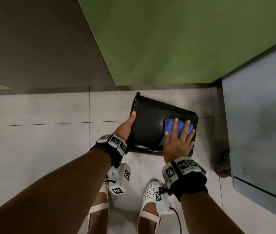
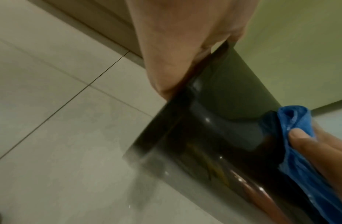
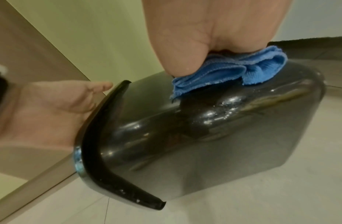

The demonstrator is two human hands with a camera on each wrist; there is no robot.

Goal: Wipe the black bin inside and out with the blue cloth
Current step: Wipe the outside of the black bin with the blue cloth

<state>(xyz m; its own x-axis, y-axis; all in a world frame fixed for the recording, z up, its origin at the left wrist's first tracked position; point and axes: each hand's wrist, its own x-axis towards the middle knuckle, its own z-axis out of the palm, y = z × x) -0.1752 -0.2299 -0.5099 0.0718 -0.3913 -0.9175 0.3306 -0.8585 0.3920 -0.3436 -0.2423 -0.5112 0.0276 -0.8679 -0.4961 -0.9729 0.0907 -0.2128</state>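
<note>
Pale tiled floor – 2 white shoes standing on it, grey cabinet alongside

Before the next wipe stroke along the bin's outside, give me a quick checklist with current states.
1. Left hand grips the bin at its rim: ok.
2. Right hand presses the cloth flat on the outer wall: ok.
3. Cloth touches the wall near the base: ok.
4. Bin tipped sideways, mouth facing left: ok.
5. Inside already wiped: cannot tell.
6. Floor under the bin dry: cannot tell.
</note>
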